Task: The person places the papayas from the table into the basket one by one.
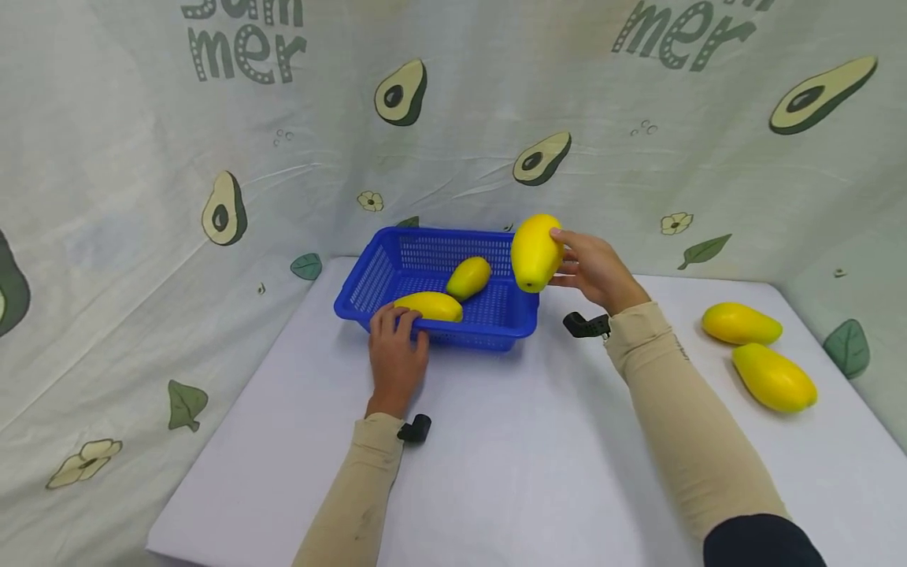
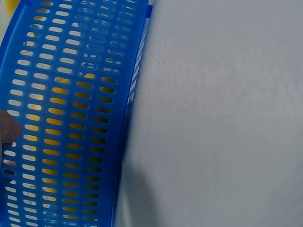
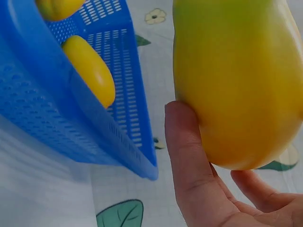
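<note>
A blue plastic basket (image 1: 492,328) with slotted walls stands at the back of the white table. My left hand (image 1: 395,354) grips its front rim, fingers over the edge and thumb outside. Inside lie two yellow papayas: one (image 1: 428,305) by the front wall near my left fingers, another (image 1: 469,278) further back. Up over the basket's right end, my right hand (image 1: 598,272) holds a third yellow papaya (image 1: 536,252) from its right side. In the right wrist view that held papaya (image 3: 236,90) shows a greenish tint towards one end, with the thumb along its side.
Two more yellow papayas, one (image 1: 742,323) behind the other (image 1: 774,378), lie close together on the table's right side. The white tabletop (image 1: 524,457) spreads in front of the basket. Behind it hangs a pale cloth (image 1: 453,157) printed with avocados and leaves.
</note>
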`<state>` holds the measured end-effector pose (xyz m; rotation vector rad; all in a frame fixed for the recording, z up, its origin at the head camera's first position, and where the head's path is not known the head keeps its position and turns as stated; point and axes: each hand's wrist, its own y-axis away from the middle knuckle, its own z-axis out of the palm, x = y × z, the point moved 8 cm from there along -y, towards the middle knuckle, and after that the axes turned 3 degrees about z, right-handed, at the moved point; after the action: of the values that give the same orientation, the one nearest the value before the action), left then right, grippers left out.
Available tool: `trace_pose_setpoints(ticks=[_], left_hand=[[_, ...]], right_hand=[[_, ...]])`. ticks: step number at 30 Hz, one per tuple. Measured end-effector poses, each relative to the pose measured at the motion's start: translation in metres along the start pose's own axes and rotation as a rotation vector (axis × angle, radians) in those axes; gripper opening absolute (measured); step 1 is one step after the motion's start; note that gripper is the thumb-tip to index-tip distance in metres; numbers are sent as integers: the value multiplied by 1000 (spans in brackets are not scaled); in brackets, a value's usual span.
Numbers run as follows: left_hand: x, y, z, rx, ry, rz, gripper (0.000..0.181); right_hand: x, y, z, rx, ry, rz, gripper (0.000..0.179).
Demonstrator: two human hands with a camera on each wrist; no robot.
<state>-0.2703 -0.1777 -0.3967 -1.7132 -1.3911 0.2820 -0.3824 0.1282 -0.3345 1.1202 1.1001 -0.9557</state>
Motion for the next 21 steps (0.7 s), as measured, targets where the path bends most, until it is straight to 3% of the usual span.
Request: trace_pose_setpoints(ticks=[13, 21], left_hand=[[-3, -3, 1, -14, -35, -17, 22], [-4, -2, 3, -25, -46, -25, 22]], right_hand=[[-1, -23, 27, -17, 66, 59, 78], [1, -37, 32, 3, 217, 51, 73]])
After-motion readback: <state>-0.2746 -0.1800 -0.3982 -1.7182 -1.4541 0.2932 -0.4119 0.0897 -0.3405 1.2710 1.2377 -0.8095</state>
